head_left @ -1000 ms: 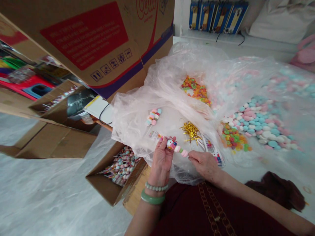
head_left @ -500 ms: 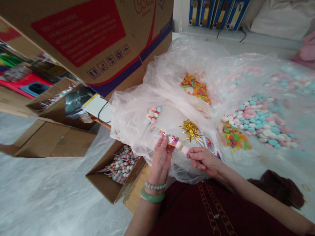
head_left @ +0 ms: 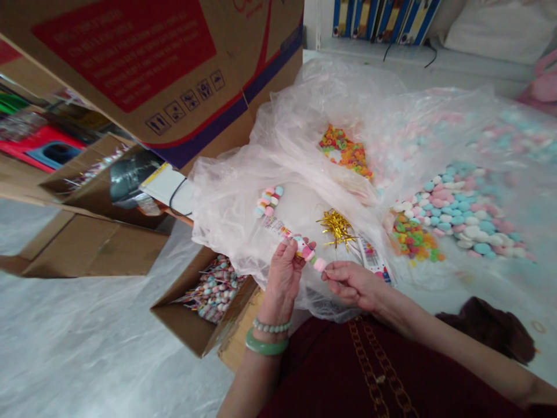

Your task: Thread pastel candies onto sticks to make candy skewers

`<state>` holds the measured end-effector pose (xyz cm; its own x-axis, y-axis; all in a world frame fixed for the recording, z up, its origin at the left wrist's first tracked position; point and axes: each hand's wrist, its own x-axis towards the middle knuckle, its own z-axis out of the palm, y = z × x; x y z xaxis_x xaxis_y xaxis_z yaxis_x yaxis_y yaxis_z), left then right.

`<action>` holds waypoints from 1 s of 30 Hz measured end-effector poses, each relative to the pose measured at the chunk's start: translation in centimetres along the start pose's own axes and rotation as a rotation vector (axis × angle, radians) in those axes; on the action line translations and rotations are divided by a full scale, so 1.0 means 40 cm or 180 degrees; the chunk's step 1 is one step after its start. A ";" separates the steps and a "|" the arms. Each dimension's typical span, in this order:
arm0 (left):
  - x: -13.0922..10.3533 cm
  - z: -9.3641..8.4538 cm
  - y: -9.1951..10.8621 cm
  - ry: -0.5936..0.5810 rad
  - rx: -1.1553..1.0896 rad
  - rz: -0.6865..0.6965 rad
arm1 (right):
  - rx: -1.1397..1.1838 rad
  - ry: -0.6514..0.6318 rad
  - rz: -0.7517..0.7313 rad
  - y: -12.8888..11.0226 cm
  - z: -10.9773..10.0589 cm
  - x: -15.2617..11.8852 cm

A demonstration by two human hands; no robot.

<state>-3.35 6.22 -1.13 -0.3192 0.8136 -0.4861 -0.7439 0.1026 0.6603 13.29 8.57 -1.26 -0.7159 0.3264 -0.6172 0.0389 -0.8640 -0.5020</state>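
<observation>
Between my two hands is a candy skewer (head_left: 319, 265) of pink marshmallows and a green gummy ring. My left hand (head_left: 282, 270) pinches the skewer's far part, where a colourful printed bag seems to surround it. The fingers of my right hand (head_left: 350, 284) are closed at the near end, just behind the last pink marshmallow. Beyond my left hand lie a printed clear bag (head_left: 274, 227) and a small group of threaded marshmallows (head_left: 268, 201). Gold twist ties (head_left: 337, 228) sit in a loose pile past the hands, beside more printed bags (head_left: 373, 261).
Clear plastic sheeting (head_left: 235, 174) covers the table. To the right are loose marshmallows (head_left: 461, 209) and gummy rings (head_left: 415, 241), with more gummy rings (head_left: 346, 152) farther back. A carton (head_left: 220, 284) of candy skewers stands low left; a large box (head_left: 174, 69) rises behind. Brown cloth (head_left: 487, 331) lies right.
My right hand has come slightly closer to my left, and less of the skewer shows between them. The view has shifted a little.
</observation>
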 end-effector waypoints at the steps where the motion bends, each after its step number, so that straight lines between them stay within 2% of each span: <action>1: 0.001 -0.002 0.003 0.0046 0.0046 -0.0028 | -0.0426 0.0360 -0.0313 0.002 0.008 -0.001; 3: 0.003 -0.004 0.012 0.0179 0.0143 -0.0114 | -0.1361 0.0933 -0.0856 0.003 0.017 -0.003; 6: 0.004 -0.002 0.033 0.0350 0.0296 -0.0248 | -0.2734 0.1342 -0.1439 -0.002 0.015 -0.009; 9: 0.000 -0.001 0.052 0.0365 0.0499 -0.0280 | -0.3586 0.1456 -0.1751 -0.009 0.007 -0.015; 14: -0.011 -0.003 0.054 0.0159 0.0669 -0.0225 | -0.4184 0.1450 -0.1931 -0.005 0.009 -0.019; 16: -0.013 -0.001 0.045 0.0087 0.0653 -0.0201 | -0.4073 0.1417 -0.1979 -0.001 0.018 -0.018; 18: -0.014 0.002 0.034 -0.0053 0.0613 -0.0273 | -0.3563 0.1342 -0.1840 0.003 0.029 -0.014; 23: -0.020 0.010 0.016 -0.0400 0.0429 -0.0611 | -0.0982 0.0669 -0.0785 -0.001 0.049 0.010; 25: -0.023 0.012 0.013 -0.0391 0.0434 -0.0620 | -0.0326 0.0402 -0.0462 -0.008 0.051 0.018; 27: -0.024 0.014 0.012 -0.0353 0.0447 -0.0589 | -0.0183 0.0350 -0.0406 -0.012 0.049 0.021; 30: -0.019 0.014 0.011 -0.0239 0.0350 -0.0421 | -0.0627 0.0638 -0.0844 -0.005 0.038 0.017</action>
<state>-3.09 5.96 -0.14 -0.1751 0.8288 -0.5314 -0.7066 0.2701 0.6540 11.73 8.39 -0.65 -0.5693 0.6139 -0.5468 0.0180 -0.6556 -0.7549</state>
